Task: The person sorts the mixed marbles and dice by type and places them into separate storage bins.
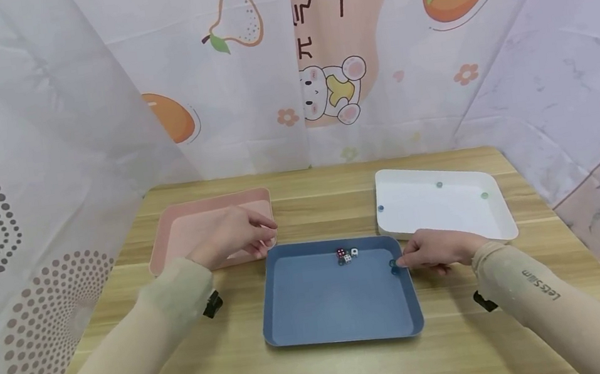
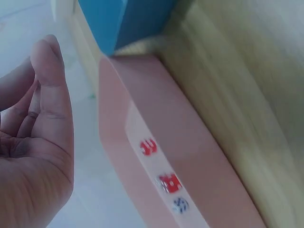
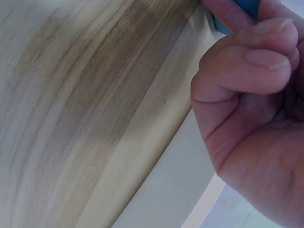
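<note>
My left hand [image 1: 240, 229] hovers over the right end of the pink tray [image 1: 172, 219], its fingers loosely bent and nothing showing between them. Inside that tray, the left wrist view shows red dice [image 2: 168, 183] and a white die with dark spots [image 2: 180, 205]. At the right wall of the blue tray [image 1: 339, 308], the thumb and index finger of my right hand [image 1: 436, 248] reach in to dark teal glass marbles [image 1: 393, 264]; I cannot tell whether they pinch one. The other fingers curl in toward the palm, as the right wrist view shows.
Red and white dice [image 1: 347, 258] cluster near the blue tray's back wall, with dark marbles among them. At the back right, a white tray [image 1: 428, 211] holds a blue marble [image 1: 380, 208] and pale green marbles [image 1: 484, 195]. Printed curtains [image 1: 244, 106] surround the wooden table [image 1: 325, 202].
</note>
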A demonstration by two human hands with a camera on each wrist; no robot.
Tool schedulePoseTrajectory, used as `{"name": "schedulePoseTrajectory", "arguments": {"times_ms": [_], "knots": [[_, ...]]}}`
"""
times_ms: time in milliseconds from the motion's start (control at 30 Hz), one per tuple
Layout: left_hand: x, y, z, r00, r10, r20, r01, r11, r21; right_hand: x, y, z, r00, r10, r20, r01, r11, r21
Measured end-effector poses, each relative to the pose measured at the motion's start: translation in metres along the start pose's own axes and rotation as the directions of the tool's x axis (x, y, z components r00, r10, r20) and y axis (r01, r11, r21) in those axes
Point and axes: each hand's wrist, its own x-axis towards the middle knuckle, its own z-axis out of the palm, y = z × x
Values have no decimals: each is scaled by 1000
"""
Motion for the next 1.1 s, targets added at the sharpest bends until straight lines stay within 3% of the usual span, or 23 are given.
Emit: {"name": "schedulePoseTrajectory", "arguments": {"times_ms": [167, 300, 633, 933, 1100], "knots": [[-13, -2, 13, 1000, 13, 10, -13, 998, -69, 0, -2, 1, 1000, -2, -8, 2, 1000, -7], [-27, -10, 20, 1000, 7, -2, -7, 997, -72, -1, -4, 1, 1000, -6, -15, 6, 1000, -27], [-52, -43, 34, 996, -84, -9, 83, 992, -91, -12, -5, -7, 997, -52, -64, 49, 998, -51], [-61, -72, 42, 994, -69, 85, 82, 983, -163, -17, -16, -17, 966, -123, -228, 120, 992, -29], [-60, -82, 45, 987, -90, 134, 115, 973, -198, -9, -27, -11, 948, -204, -246, 200, 979, -40]]}}
